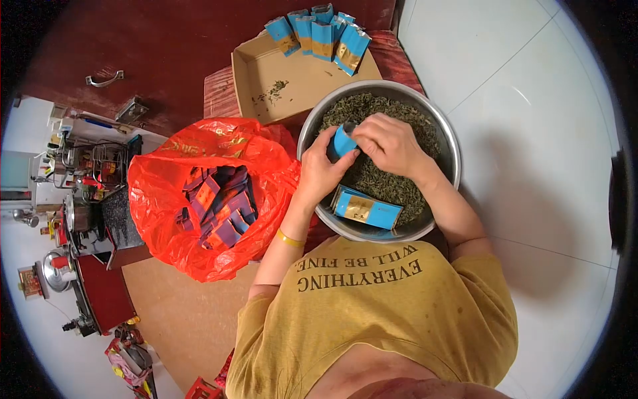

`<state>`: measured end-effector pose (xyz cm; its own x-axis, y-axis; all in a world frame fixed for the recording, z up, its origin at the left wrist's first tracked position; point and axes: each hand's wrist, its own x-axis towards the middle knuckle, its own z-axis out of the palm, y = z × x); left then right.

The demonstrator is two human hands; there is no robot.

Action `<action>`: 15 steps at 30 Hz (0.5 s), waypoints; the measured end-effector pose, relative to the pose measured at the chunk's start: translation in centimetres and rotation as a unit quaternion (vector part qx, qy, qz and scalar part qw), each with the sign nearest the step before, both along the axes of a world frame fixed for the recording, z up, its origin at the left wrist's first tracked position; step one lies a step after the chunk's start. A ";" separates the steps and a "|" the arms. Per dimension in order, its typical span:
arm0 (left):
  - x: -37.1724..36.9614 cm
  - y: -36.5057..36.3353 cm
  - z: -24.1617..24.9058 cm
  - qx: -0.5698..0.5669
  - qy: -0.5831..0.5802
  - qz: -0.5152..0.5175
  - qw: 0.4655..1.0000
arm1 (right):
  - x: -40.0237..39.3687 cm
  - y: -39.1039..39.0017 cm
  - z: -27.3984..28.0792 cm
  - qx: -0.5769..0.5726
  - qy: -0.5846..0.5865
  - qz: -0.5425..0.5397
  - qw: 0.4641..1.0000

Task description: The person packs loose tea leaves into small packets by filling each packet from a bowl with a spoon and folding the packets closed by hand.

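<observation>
My left hand is wrapped round a small blue packet, which stands upright with its top open. The closed fingers of my right hand are at the packet's mouth; what they pinch is hidden. Both hands are above a large steel bowl of dried green leaves. Inside the bowl, near its front rim, lie several flat blue and gold packets.
Behind the bowl is a cardboard tray with scattered leaf bits and several blue packets at its far edge. Left of the bowl, a red plastic bag holds many dark purple and orange packets. White floor tiles lie to the right.
</observation>
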<state>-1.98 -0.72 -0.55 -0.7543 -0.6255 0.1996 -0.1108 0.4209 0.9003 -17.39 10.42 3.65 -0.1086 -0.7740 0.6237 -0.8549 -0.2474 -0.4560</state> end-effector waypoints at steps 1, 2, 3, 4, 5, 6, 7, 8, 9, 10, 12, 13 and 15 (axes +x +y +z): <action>0.0 0.0 0.0 0.001 -0.004 0.001 1.000 | 0.2 0.0 0.2 -0.001 -0.007 0.002 1.000; 0.0 0.0 0.2 0.000 -0.004 0.001 1.000 | 0.1 0.0 0.3 -0.001 -0.007 0.003 1.000; 0.0 0.1 0.5 0.005 -0.005 -0.001 1.000 | -0.3 0.0 0.5 -0.035 0.006 -0.014 0.999; 0.1 0.1 0.6 0.010 -0.005 -0.001 1.000 | -0.6 0.0 0.5 -0.068 0.020 -0.029 0.997; 0.1 0.1 0.6 0.010 -0.005 0.001 1.000 | -0.9 0.2 0.4 -0.068 0.020 -0.027 0.997; 0.1 0.1 0.6 0.001 -0.015 0.002 1.000 | -1.3 0.3 0.3 -0.095 0.026 -0.051 0.994; 0.1 0.1 0.6 -0.009 -0.025 0.002 1.000 | -1.4 0.5 0.2 -0.122 0.032 -0.076 0.989; 0.1 0.1 0.7 -0.008 -0.024 0.003 1.000 | -1.2 0.5 0.3 -0.122 0.033 -0.075 0.989; 0.1 0.1 0.7 -0.001 -0.018 0.000 1.000 | -0.7 0.6 0.3 -0.104 0.054 -0.041 0.992; 0.1 0.1 0.8 0.006 -0.012 -0.003 1.000 | -0.3 0.5 0.3 -0.086 0.074 -0.009 0.993; 0.1 0.1 0.5 0.002 -0.005 -0.003 1.000 | -0.1 0.3 0.2 -0.087 0.080 -0.002 0.993; 0.1 0.1 0.4 0.000 0.004 0.001 1.000 | -0.6 0.3 0.2 -0.106 0.048 -0.020 0.993; 0.1 0.0 0.2 -0.003 0.002 0.003 1.000 | -1.7 0.2 -0.3 -0.139 -0.022 -0.091 0.986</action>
